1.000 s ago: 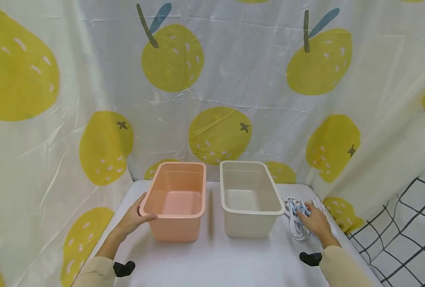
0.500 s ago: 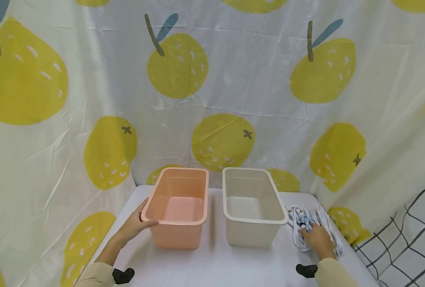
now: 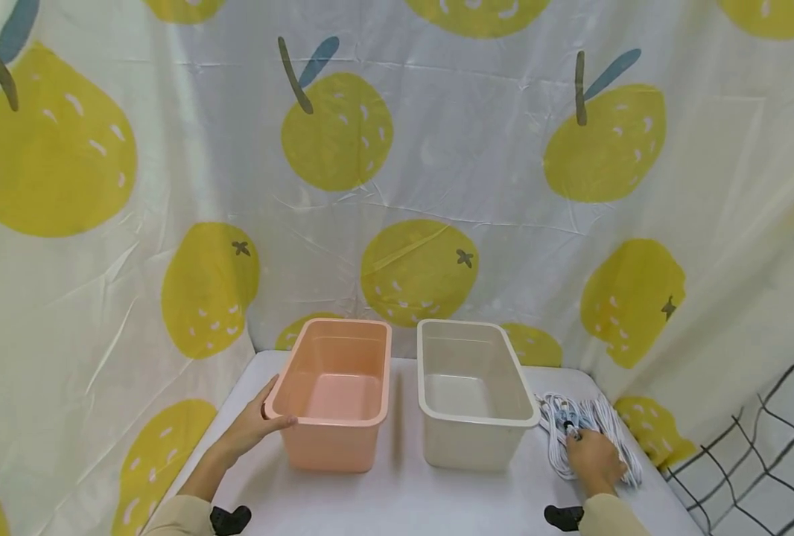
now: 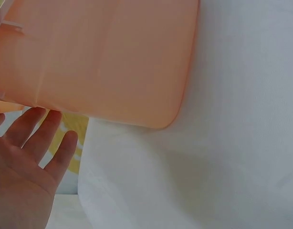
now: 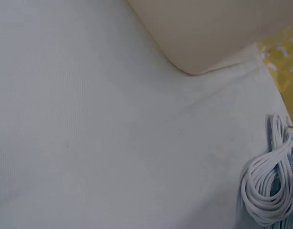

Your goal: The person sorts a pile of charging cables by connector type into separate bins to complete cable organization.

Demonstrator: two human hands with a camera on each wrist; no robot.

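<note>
Steadying the pink bin [image 3: 333,391] from its left side, the left hand [image 3: 252,429] lies against the near left corner, thumb hooked over the rim and fingers spread straight along the outer wall; the left wrist view shows those fingers [image 4: 39,136] apart and flat beside the pink wall [image 4: 103,57], which looks like bracing so the bin does not slide, more than a lift. The bin stands upright and empty on the white table [image 3: 404,499], open side up.

Just right of the pink bin, with a narrow gap between them, stands a beige bin [image 3: 471,391], also upright and empty. Right of that, touching or nearly touching its wall, lies a bundle of white cable [image 3: 591,439] in loose coils on the table. The right hand [image 3: 594,461] rests on the near part of the coils, palm down; its fingers seem curled onto the strands, but whether they pinch one I cannot tell. The right wrist view shows only the looped cable [image 5: 270,186] and the beige bin's corner [image 5: 208,33], no fingers.

Behind both bins hangs a pear-print curtain [image 3: 410,186]; a black wire grid [image 3: 759,447] stands far right of the pink bin.
</note>
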